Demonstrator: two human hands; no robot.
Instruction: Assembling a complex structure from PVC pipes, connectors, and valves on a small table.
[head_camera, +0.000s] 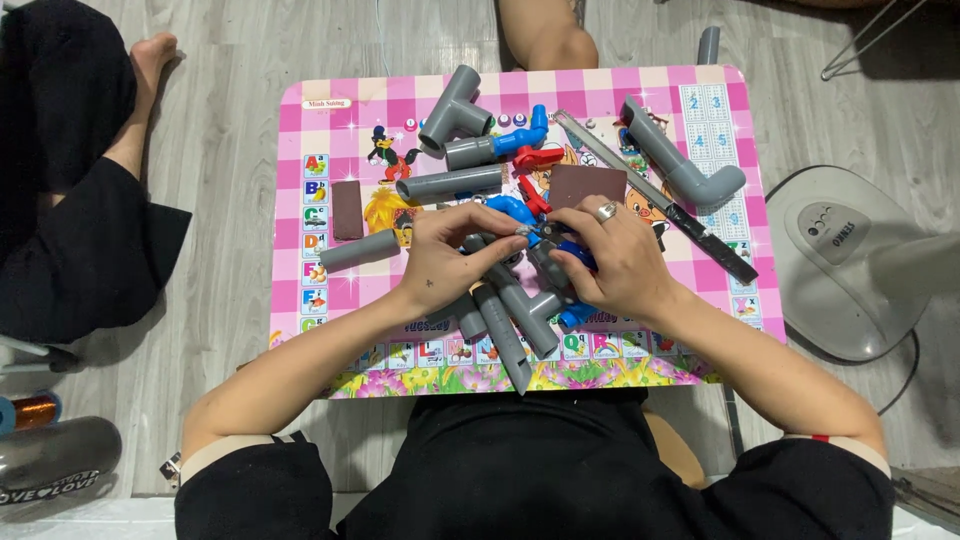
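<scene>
Overhead, the head camera looks down on a small pink checkered children's table (320, 110) strewn with plumbing parts. Both hands meet at its centre over a smooth grey plastic pipe assembly with blue valve fittings (520, 310), whose longest pipe runs diagonally, pointing from the fingers down toward the table's near edge. The left hand (450, 260) pinches the assembly's upper end between thumb and curled fingers; the right hand (610, 262), wearing a silver ring, closes around the same joint from the opposite side, fingertips nearly touching the left's. Just beyond the knuckles lie a blue-and-red valve on a grey pipe (505, 145), a grey tee fitting (455, 108), a long grey elbow pipe (680, 165), a dark flat saw blade (660, 200) and two brown rectangular sandpaper blocks (347, 209).
</scene>
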